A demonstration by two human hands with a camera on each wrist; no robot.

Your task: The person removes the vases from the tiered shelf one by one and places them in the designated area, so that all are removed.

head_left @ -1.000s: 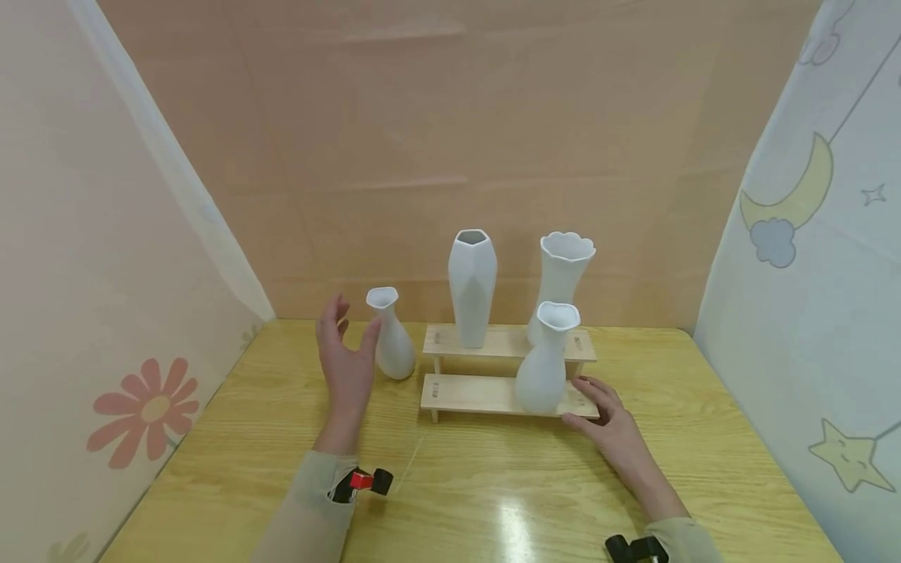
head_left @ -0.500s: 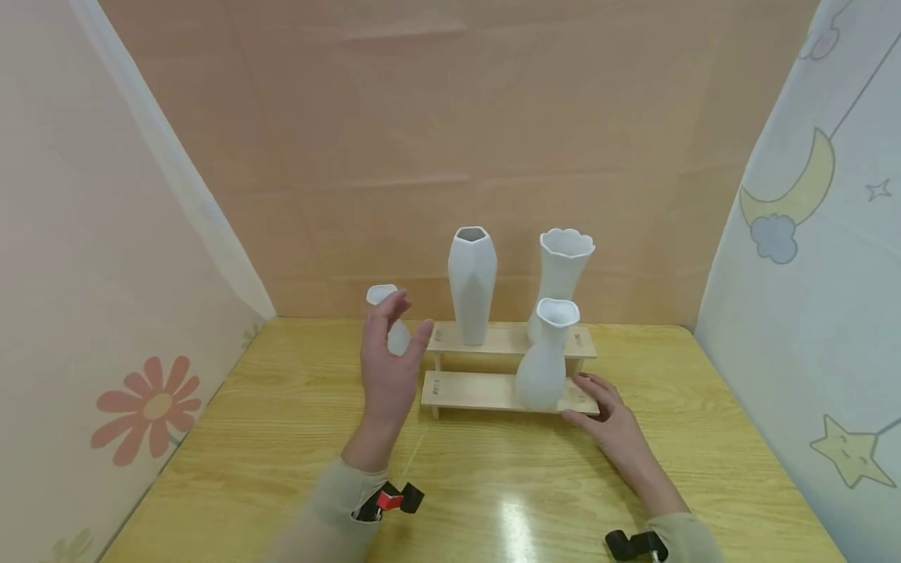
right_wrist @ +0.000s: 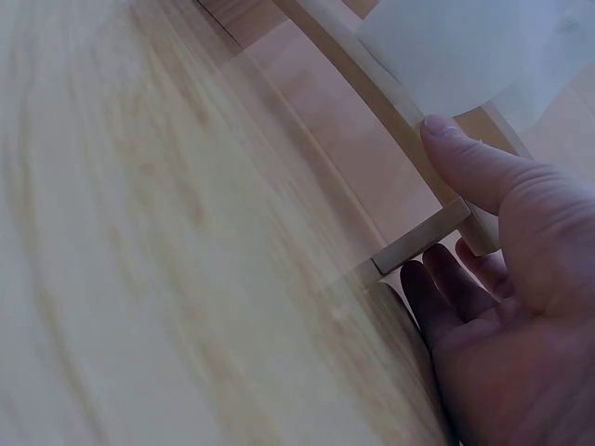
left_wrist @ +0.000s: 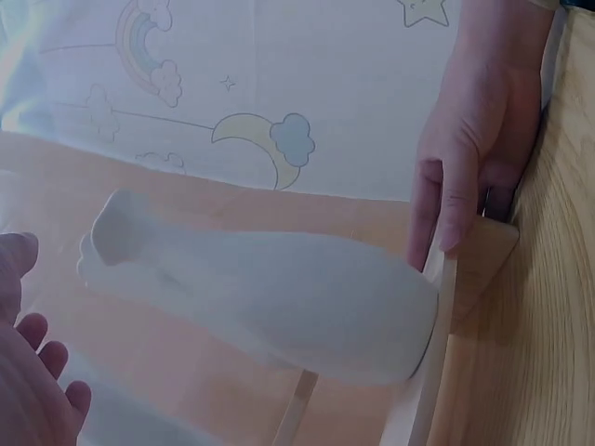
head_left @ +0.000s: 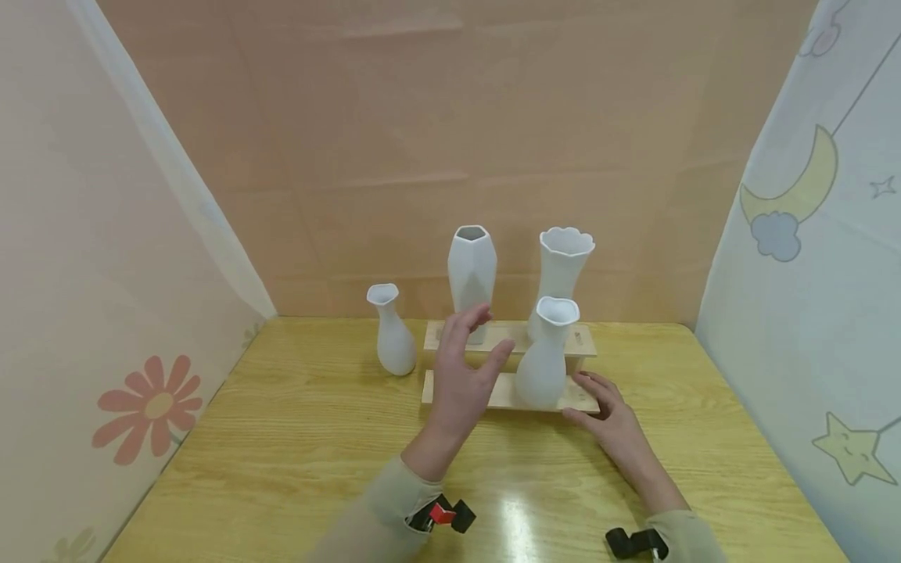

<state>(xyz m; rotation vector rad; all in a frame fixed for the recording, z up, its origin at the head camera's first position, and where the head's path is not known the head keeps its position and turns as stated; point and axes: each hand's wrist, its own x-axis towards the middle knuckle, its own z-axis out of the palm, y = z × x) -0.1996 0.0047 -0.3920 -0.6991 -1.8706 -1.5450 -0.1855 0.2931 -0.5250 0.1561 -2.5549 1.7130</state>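
In the head view, a two-tier wooden display stand (head_left: 505, 397) holds three white vases. My right hand (head_left: 618, 428) grips the right end of its lower step; the right wrist view has the thumb (right_wrist: 474, 167) against the front edge and curled fingers near the leg. A bulbous white vase (head_left: 540, 377) stands on that step, close to this hand. My left hand (head_left: 459, 385), thumb and fingers spread apart, hovers in front of the stand to the left of the bulbous vase, holding nothing. It partly hides the stand and the base of a faceted vase (head_left: 472, 266) on the upper step.
A scalloped-rim vase (head_left: 565, 262) stands on the upper step, behind the bulbous one. Left of the stand, a slim-necked vase (head_left: 396, 346) stands on the wooden table (head_left: 296, 438). Cloth screens (head_left: 436, 141) enclose the back and sides.
My left hand has moved right, from beside the slim-necked vase to in front of the stand, near the bulbous vase. The right hand and all the vases have stayed put.
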